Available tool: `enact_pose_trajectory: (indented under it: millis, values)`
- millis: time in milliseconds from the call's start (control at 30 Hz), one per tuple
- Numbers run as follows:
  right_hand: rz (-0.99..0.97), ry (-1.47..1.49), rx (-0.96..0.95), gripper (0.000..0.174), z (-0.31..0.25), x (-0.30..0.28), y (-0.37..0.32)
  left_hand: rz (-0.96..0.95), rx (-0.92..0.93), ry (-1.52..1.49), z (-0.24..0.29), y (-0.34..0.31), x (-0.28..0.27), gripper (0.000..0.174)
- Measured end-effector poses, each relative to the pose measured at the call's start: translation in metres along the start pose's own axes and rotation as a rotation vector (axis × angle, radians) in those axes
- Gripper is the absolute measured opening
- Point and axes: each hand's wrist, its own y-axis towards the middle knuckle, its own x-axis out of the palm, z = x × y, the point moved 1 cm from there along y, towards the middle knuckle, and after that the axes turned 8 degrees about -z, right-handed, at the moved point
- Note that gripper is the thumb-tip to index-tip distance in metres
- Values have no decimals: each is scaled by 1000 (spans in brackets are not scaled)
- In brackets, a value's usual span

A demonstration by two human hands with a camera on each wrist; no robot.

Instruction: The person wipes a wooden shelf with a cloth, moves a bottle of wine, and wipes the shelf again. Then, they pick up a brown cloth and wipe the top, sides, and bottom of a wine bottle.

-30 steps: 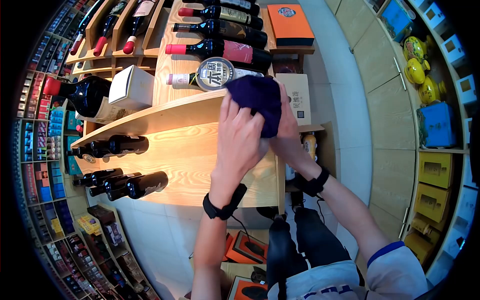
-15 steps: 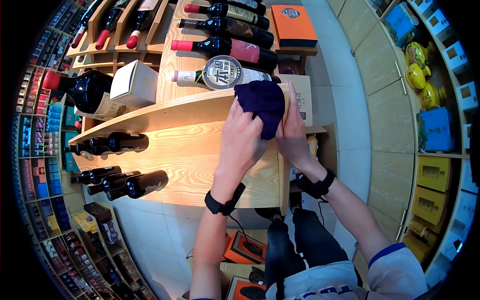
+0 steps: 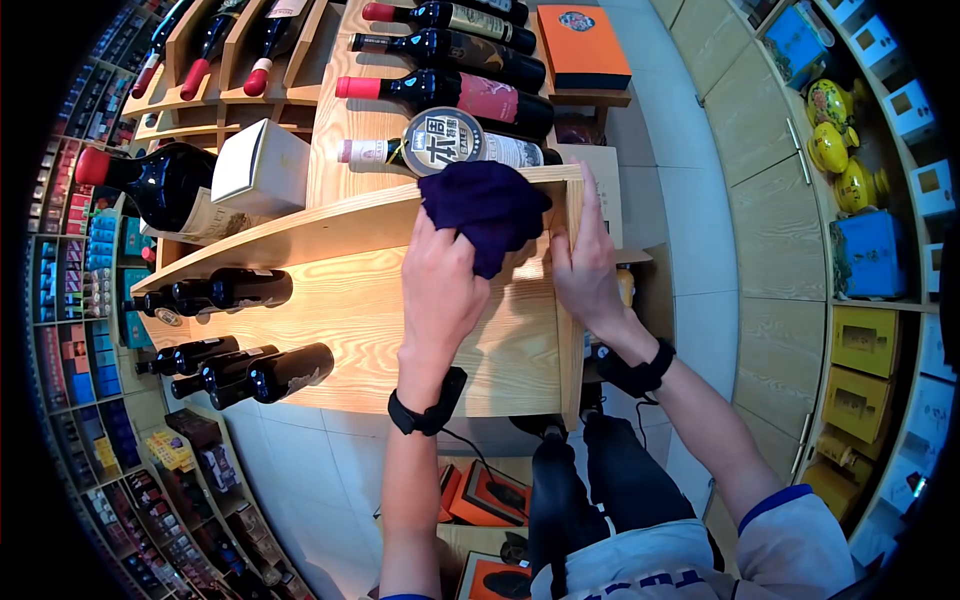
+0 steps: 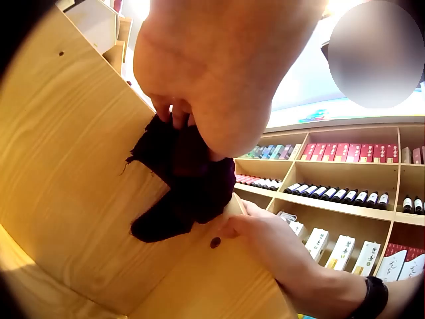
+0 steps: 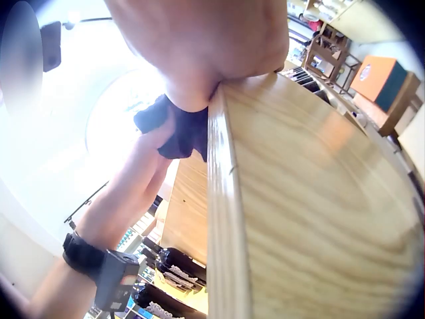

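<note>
A crumpled dark purple cloth (image 3: 485, 215) is bunched under the fingers of my left hand (image 3: 440, 295). It lies against the raised back board (image 3: 350, 222) of a wooden shelf, close to the corner. In the left wrist view, part of the cloth (image 4: 166, 212) hangs down below the left fingers. My right hand (image 3: 590, 275) grips the edge of the shelf's side panel (image 3: 572, 350), thumb on the inner face and fingers along the outside. From the right wrist, this panel (image 5: 305, 199) shows as a broad wooden board with the hand over its top.
Several dark bottles (image 3: 290, 372) lie on the left of the shelf. Behind the back board lie wine bottles, one with a round sign (image 3: 442, 140), beside a white box (image 3: 260, 170). An orange box (image 3: 583, 45) sits at the back right. Cabinets (image 3: 770, 250) line the right.
My left hand has moved left along the back board with the cloth, away from my right hand. The right hand, earlier close beside the cloth, now stands apart from it at the side panel.
</note>
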Motion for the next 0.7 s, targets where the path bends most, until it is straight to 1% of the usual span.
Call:
enact_pose_trajectory:
  millis: [100, 167, 233, 367, 433, 467, 500, 533, 567, 667, 700]
  values:
    - [6, -19, -2, 77, 0, 0, 0, -9, -16, 35, -14, -6, -8, 38]
    - [4, -14, 1, 76, -1, 1, 0, 45, -46, 30, -25, -11, -15, 36]
    - [5, -35, -12, 76, -2, 0, 1, 23, -65, 53, -35, -17, -22, 34]
    - [-7, -25, 6, 76, -7, -1, 1, 86, -123, 39, -49, -26, -36, 34]
    - [0, -71, 32, 75, -7, -1, 1, 68, -199, 45, -59, -31, -40, 35]
    - [-5, -66, 29, 75, -7, -1, 1, 82, -200, 47, -62, -33, -42, 35]
    - [-10, -56, 66, 75, -8, -1, 0, 83, -208, 53, -65, -34, -43, 35]
    - [-16, -45, 101, 74, -8, 0, -1, 109, -181, 49, -66, -33, -44, 34]
    - [-23, -38, 95, 74, -8, 1, -1, 134, -154, 46, -68, -33, -46, 34]
    - [-36, 14, 150, 73, -9, 0, -1, 120, -184, 72, -79, -39, -48, 33]
    - [-40, 16, 142, 73, -9, 0, -1, 121, -192, 82, -81, -40, -49, 33]
